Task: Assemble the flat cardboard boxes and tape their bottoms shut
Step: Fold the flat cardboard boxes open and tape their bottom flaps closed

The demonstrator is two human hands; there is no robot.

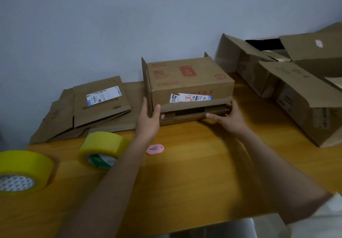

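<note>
A brown cardboard box (187,78) with red print and a torn white label lies on its side at the back of the wooden table (185,173), its flaps sticking out at the left and at the front bottom. My left hand (149,119) grips the upright left flap between thumb and fingers. My right hand (227,118) presses the lower front flap near the box's right corner. A stack of flat cardboard boxes (88,108) lies to the left against the wall. Two yellow tape rolls (103,148) (24,169) sit at the near left.
A small pink box cutter (155,148) lies on the table just under my left wrist. Several assembled open boxes (288,82) crowd the right side against the wall. The table's front edge runs along the bottom of the view.
</note>
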